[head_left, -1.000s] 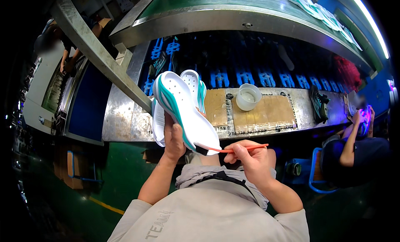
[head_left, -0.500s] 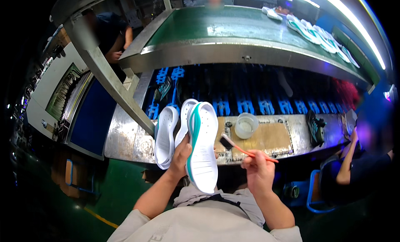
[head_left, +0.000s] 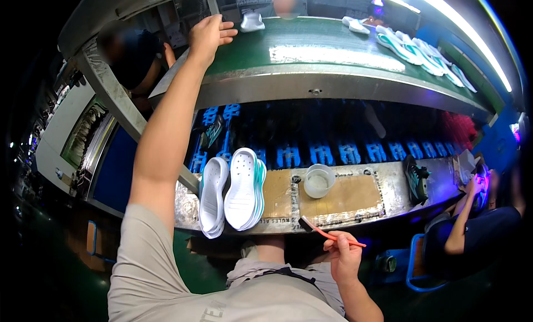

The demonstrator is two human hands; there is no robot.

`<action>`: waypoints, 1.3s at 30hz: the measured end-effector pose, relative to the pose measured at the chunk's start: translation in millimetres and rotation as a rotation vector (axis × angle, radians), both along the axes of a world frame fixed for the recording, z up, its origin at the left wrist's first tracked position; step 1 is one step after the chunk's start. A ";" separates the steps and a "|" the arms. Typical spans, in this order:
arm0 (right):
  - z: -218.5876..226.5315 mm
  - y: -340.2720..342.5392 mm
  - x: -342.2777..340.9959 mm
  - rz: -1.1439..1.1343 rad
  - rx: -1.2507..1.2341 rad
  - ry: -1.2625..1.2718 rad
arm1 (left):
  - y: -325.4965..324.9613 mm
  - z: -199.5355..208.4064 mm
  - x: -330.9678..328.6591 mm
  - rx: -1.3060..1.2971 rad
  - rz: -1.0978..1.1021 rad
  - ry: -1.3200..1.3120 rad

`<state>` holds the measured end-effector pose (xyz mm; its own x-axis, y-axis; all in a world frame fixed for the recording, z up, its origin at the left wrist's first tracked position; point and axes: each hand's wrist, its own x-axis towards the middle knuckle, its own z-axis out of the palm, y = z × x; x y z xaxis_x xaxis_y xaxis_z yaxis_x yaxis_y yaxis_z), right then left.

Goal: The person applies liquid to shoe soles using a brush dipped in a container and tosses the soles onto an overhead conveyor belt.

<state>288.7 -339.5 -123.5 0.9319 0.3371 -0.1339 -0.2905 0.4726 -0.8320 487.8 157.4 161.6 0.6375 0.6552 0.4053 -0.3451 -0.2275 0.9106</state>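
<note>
My left hand (head_left: 208,38) is stretched far out to the upper belt, fingers spread, holding nothing. Just right of its fingertips a white shoe sole (head_left: 252,22) rests on the green belt. In my right hand (head_left: 344,255), an orange-handled brush (head_left: 333,236) is pinched, its dark bristles pointing left at the bench's front edge. On the bench stand two stacks of white soles side by side: the left stack (head_left: 212,197) and the right stack (head_left: 242,189), which has teal edges. A clear plastic tub (head_left: 319,181) with some liquid stands right of them on brown cardboard (head_left: 355,195).
Above the bench runs the green belt (head_left: 233,58) with a metal rim, carrying more teal-edged soles (head_left: 413,50) at right. Blue shoe holders (head_left: 350,153) line the dark space below it. A dark shoe (head_left: 415,179) stands on the bench near a seated co-worker (head_left: 466,239).
My left hand has released the teal-edged sole and swung up and forward to the belt. A white sole now shows near it. My right hand and the brush have dropped slightly.
</note>
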 end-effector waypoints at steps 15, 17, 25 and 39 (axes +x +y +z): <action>51.2 32.3 103.1 0.108 -0.756 -0.762 | -71.8 -318.2 -309.0 0.666 0.207 0.958; 56.5 46.2 128.1 0.145 -0.943 -0.933 | -74.7 -313.1 -308.8 0.544 0.286 0.949; 57.7 82.4 170.2 0.253 -1.334 -0.919 | -83.3 -306.3 -304.4 0.677 0.417 0.871; 36.9 50.3 165.3 0.129 -1.188 -0.893 | -107.4 -241.7 -356.5 -0.925 -0.628 -0.104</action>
<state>454.0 -289.1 -86.6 0.8255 0.5272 0.2017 0.5231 -0.5803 -0.6241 131.3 50.0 -80.1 0.9519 0.3064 -0.0002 -0.2453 0.7625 0.5987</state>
